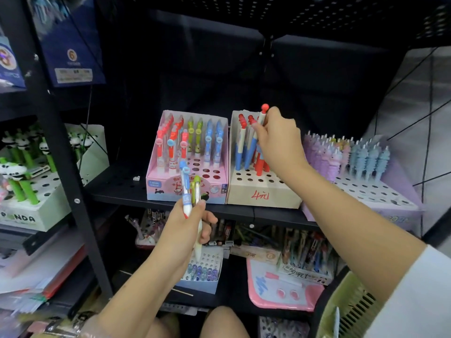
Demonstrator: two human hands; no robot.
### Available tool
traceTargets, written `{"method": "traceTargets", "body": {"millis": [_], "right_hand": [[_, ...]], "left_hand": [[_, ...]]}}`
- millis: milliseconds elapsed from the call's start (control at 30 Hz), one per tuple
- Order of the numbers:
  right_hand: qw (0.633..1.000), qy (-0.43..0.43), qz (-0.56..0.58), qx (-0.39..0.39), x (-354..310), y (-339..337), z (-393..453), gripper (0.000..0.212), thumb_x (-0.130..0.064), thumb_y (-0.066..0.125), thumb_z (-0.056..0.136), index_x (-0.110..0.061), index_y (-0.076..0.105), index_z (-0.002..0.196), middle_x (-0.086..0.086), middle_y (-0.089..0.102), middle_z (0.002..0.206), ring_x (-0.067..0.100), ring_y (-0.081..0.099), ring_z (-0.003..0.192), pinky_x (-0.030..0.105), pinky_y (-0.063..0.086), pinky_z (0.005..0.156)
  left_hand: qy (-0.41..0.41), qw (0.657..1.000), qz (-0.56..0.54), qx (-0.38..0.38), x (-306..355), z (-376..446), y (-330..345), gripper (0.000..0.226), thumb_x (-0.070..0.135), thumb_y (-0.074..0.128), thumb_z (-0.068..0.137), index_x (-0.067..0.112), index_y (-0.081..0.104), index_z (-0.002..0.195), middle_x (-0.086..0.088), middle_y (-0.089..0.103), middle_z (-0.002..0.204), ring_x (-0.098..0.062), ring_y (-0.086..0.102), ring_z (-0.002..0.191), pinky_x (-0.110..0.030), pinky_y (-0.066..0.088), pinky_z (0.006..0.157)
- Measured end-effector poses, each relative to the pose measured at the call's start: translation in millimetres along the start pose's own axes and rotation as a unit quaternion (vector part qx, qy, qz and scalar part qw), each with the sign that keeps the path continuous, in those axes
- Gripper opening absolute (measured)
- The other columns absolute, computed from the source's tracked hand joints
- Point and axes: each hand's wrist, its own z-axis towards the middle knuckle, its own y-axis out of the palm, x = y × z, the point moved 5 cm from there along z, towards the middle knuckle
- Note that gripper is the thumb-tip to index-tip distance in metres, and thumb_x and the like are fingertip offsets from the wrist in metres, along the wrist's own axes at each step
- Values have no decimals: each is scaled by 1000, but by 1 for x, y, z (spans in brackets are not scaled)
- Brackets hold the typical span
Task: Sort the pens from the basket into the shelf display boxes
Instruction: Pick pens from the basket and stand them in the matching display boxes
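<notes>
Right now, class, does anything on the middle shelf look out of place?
Yes. A small pale scrap lies loose on the black shelf, left of the pink box, in no box. In the brown box the pens lean at different angles, crowded at the back.

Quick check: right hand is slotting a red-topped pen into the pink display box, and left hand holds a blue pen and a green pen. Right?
Not quite. In the head view the right hand holds the red-topped pen over the plain brown box marked in red, not the pink display box beside it. The rest stands: the left hand holds a blue pen and a green pen.
</notes>
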Motion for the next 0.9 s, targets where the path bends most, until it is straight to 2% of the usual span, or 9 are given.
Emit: {"method": "traceTargets", "body": {"millis": [133, 300, 433, 533, 633, 700, 767, 833, 900], "right_hand": [[998, 11, -57, -24, -2, 2, 8, 17, -24, 48, 97, -7, 50, 97, 6, 48, 81, 20, 44, 73, 34, 38, 63], [981, 73, -116, -141, 8, 22, 8, 39, -27, 47, 97, -11, 38, 63, 2, 39, 65, 21, 44, 64, 26, 26, 47], [958, 94, -153, -224, 13, 33, -7, 23, -25, 43, 99, -8, 49, 84, 6, 41, 68, 26, 48, 76, 31, 36, 57], [980, 31, -64, -187, 3, 30, -22, 36, -28, 41, 99, -3, 59, 80, 6, 51, 63, 24, 54, 65, 32, 46, 59], [994, -25, 31, -107, -9, 21, -35, 31, -23, 43, 98, -6, 58, 76, 5, 59, 64, 20, 54, 59, 31, 45, 58], [999, -44, 31, 3, -8, 6, -30, 19, -16, 43, 96, -10, 61, 91, 4, 62, 80, 18, 55, 72, 31, 43, 64], [996, -66, -10, 58, -5, -5, -18, 30, -9, 42, 95, -8, 57, 121, 9, 59, 117, 22, 52, 107, 32, 42, 84], [990, -93, -102, -9, 2, 2, -4, 42, -8, 38, 96, -8, 43, 137, 9, 47, 138, 23, 39, 128, 35, 30, 103], [973, -111, -180, -94, 7, 14, 0, 44, -9, 35, 96, -10, 38, 140, 8, 46, 139, 21, 36, 131, 37, 20, 110]], "left_hand": [[7, 1000, 10, 2, 3, -2, -1, 15, 18, 44, 98, 20, 50, 112, -1, 60, 63, -8, 42, 44, -19, 37, 42], [20, 999, 28, -6, 9, -6, 1, 15, 22, 49, 95, 19, 59, 105, 0, 63, 67, -9, 48, 49, -20, 43, 46], [29, 999, 40, -14, 12, -10, -1, 17, 24, 47, 95, 23, 61, 106, 3, 63, 66, -8, 50, 51, -20, 45, 48], [31, 999, 36, -20, 12, -10, 1, 17, 23, 47, 96, 24, 60, 106, 3, 61, 63, -7, 44, 47, -18, 39, 44], [34, 999, 24, -32, 10, -9, 7, 15, 21, 46, 96, 22, 57, 106, 1, 61, 63, -7, 42, 45, -18, 37, 42], [32, 999, 23, -38, 8, -9, 12, 14, 21, 46, 96, 20, 55, 107, 2, 62, 63, -6, 42, 45, -17, 37, 42], [29, 999, 21, -41, 7, -8, 15, 14, 21, 47, 96, 20, 56, 105, 2, 62, 62, -6, 43, 45, -17, 37, 41], [27, 999, 17, -43, 6, -7, 17, 13, 21, 47, 95, 19, 57, 104, 3, 62, 62, -6, 43, 45, -17, 37, 41], [25, 999, 16, -45, 7, -7, 20, 13, 22, 48, 95, 18, 57, 104, 3, 62, 62, -6, 43, 45, -18, 37, 42]]}}
